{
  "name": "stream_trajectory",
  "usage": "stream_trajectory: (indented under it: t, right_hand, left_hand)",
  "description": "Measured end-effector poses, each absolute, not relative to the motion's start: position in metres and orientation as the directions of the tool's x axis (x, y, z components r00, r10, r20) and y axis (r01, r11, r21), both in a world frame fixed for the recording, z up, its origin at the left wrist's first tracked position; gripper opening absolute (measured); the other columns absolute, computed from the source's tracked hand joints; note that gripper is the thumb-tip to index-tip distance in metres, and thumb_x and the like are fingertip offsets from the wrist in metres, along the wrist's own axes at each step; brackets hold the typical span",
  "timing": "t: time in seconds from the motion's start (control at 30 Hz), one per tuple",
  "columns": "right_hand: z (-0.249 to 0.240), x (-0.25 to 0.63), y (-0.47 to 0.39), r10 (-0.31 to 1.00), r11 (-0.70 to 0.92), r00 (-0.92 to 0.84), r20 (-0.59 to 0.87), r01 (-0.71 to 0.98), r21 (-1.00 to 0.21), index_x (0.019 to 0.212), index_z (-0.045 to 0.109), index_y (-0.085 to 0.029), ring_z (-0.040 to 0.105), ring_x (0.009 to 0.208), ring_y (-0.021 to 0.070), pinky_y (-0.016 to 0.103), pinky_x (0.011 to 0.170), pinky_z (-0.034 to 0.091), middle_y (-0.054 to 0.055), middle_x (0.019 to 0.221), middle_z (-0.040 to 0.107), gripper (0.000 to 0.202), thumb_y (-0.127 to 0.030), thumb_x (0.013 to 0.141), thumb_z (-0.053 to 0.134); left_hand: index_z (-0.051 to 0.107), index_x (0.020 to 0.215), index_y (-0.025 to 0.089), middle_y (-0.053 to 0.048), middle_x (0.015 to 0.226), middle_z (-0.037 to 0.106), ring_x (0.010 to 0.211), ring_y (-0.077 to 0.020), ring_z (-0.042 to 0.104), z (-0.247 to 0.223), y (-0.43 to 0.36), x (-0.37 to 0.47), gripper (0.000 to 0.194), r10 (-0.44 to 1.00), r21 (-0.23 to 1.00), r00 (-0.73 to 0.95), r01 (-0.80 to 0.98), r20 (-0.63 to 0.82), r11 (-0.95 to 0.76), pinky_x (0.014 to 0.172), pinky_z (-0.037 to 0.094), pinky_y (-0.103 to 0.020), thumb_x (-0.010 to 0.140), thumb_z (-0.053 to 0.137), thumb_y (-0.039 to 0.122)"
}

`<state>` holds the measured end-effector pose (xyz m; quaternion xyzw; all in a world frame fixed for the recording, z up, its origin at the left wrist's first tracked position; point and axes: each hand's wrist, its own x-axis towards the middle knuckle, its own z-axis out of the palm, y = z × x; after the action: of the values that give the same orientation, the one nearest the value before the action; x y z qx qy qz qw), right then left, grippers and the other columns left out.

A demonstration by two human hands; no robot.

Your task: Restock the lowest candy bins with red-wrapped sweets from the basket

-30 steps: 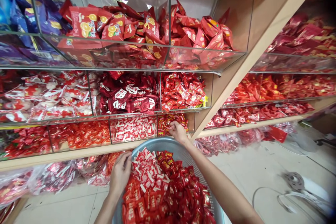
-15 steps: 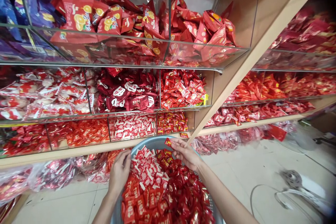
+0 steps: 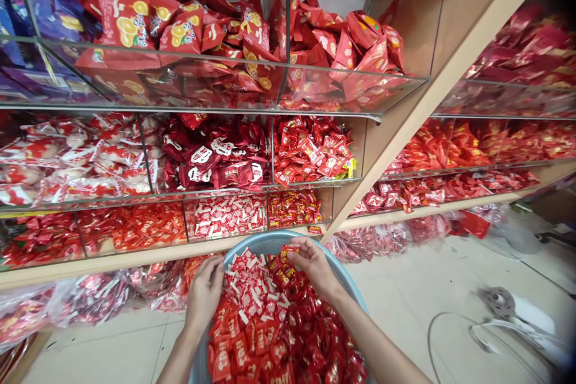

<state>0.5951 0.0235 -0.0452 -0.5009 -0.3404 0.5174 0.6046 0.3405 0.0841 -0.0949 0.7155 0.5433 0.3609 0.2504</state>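
Observation:
A blue-grey round basket point(image 3: 348, 276) full of red and white-and-red wrapped candies stands below the shelf. My left hand point(image 3: 206, 288) grips the basket's left rim, fingers curled over it. At the basket's far right part, my right hand point(image 3: 312, 264) pinches a small red candy packet point(image 3: 286, 252) just above similar packets. White-and-red candies point(image 3: 254, 282) lie at the far left inside, orange-red packets point(image 3: 240, 348) at the near left, and dark red shiny ones point(image 3: 319, 336) on the right.
Glass-fronted shelves point(image 3: 216, 63) hold many red packets and, at the upper left, blue ones. Clear bags of candies point(image 3: 94, 300) lie below them. A wooden divider point(image 3: 396, 138) slants upward at right. A white device with a cord point(image 3: 531, 315) lies on the tiled floor.
My right hand has lowered slightly toward the candies in the basket, with the red packet between its fingers. My left hand stays at the rim. The view has shifted slightly.

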Motion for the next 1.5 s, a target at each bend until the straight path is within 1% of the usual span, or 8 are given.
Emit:
stream_trajectory:
  t: [0.3, 0.53, 0.73, 1.0, 1.17, 1.3, 1.4, 1.5]
  right_hand:
    - [-0.057, 0.602, 0.022, 0.974, -0.110, 0.165, -0.158, -0.266, -0.958, 0.093, 0.060, -0.021, 0.057, 0.086, 0.0164, 0.032, 0.079, 0.047, 0.003, 0.095, 0.061, 0.032, -0.040, 0.067, 0.065]
    - [-0.106, 0.629, 0.028, 0.959, -0.148, 0.274, -0.080, 0.240, -0.959, 0.090, 0.060, -0.016, 0.057, 0.071, 0.0174, 0.032, 0.067, 0.046, 0.004, 0.079, 0.064, 0.028, -0.031, 0.066, 0.059]
    - [-0.130, 0.627, 0.024, 0.964, -0.154, 0.261, -0.048, 0.402, -0.902, 0.080, 0.060, -0.020, 0.052, 0.061, 0.0170, 0.030, 0.060, 0.041, -0.001, 0.066, 0.059, 0.019, -0.023, 0.061, 0.059]
    - [-0.084, 0.629, 0.041, 0.956, -0.026, 0.255, 0.148, 0.571, -0.820, 0.084, 0.061, -0.023, 0.051, 0.063, 0.0178, 0.030, 0.063, 0.037, 0.003, 0.069, 0.059, 0.016, -0.033, 0.074, 0.054]
    - [-0.043, 0.648, 0.086, 0.938, -0.014, 0.212, 0.275, 0.814, -0.581, 0.088, 0.060, -0.019, 0.052, 0.078, 0.0183, 0.028, 0.069, 0.037, 0.007, 0.083, 0.061, 0.017, -0.027, 0.080, 0.047]
    - [-0.035, 0.660, 0.117, 0.974, -0.175, 0.216, 0.061, 0.900, -0.399, 0.074, 0.062, -0.017, 0.055, 0.076, 0.0195, 0.027, 0.063, 0.036, 0.010, 0.079, 0.062, 0.011, -0.025, 0.075, 0.054]
    - [-0.038, 0.666, 0.133, 0.966, -0.254, 0.215, -0.141, 0.888, -0.385, 0.066, 0.062, -0.018, 0.057, 0.068, 0.0180, 0.025, 0.057, 0.034, 0.009, 0.072, 0.063, 0.007, -0.024, 0.066, 0.065]
    - [-0.040, 0.670, 0.142, 0.967, -0.233, 0.164, -0.195, 0.878, -0.418, 0.062, 0.063, -0.017, 0.055, 0.060, 0.0145, 0.023, 0.053, 0.033, 0.005, 0.064, 0.062, 0.008, -0.018, 0.058, 0.070]
  left_hand:
    - [0.059, 0.097, 0.019, -0.006, 0.103, 0.061, 0.097, -0.0190, 0.056, -0.096, 0.085, 0.341, 0.030, 0.959, 0.759, 0.150, 0.586, 0.242, -0.283, 0.088, 0.042, -0.034, 0.081, 0.042, 0.038]
    - [0.059, 0.097, 0.019, -0.006, 0.103, 0.060, 0.098, -0.0189, 0.055, -0.098, 0.085, 0.340, 0.028, 0.957, 0.761, 0.155, 0.580, 0.245, -0.289, 0.088, 0.042, -0.034, 0.081, 0.043, 0.036]
    - [0.058, 0.098, 0.020, -0.007, 0.105, 0.059, 0.099, -0.0190, 0.054, -0.098, 0.085, 0.340, 0.027, 0.961, 0.770, 0.158, 0.575, 0.227, -0.277, 0.089, 0.041, -0.035, 0.082, 0.043, 0.035]
    - [0.058, 0.098, 0.020, -0.006, 0.105, 0.059, 0.100, -0.0182, 0.054, -0.097, 0.085, 0.340, 0.027, 0.957, 0.766, 0.160, 0.574, 0.241, -0.289, 0.090, 0.040, -0.033, 0.082, 0.043, 0.036]
    - [0.059, 0.098, 0.020, -0.006, 0.105, 0.060, 0.099, -0.0185, 0.055, -0.096, 0.084, 0.340, 0.027, 0.962, 0.761, 0.154, 0.588, 0.226, -0.273, 0.090, 0.041, -0.034, 0.082, 0.042, 0.035]
    - [0.060, 0.096, 0.019, -0.006, 0.105, 0.060, 0.098, -0.0193, 0.056, -0.097, 0.085, 0.340, 0.028, 0.957, 0.756, 0.150, 0.588, 0.248, -0.288, 0.087, 0.043, -0.033, 0.081, 0.043, 0.036]
    - [0.061, 0.096, 0.020, -0.006, 0.104, 0.061, 0.097, -0.0194, 0.057, -0.096, 0.085, 0.339, 0.029, 0.956, 0.751, 0.149, 0.593, 0.253, -0.291, 0.086, 0.044, -0.034, 0.081, 0.043, 0.037]
    - [0.060, 0.096, 0.020, -0.006, 0.104, 0.061, 0.097, -0.0192, 0.057, -0.096, 0.085, 0.339, 0.029, 0.955, 0.745, 0.153, 0.599, 0.253, -0.293, 0.086, 0.044, -0.033, 0.081, 0.043, 0.037]
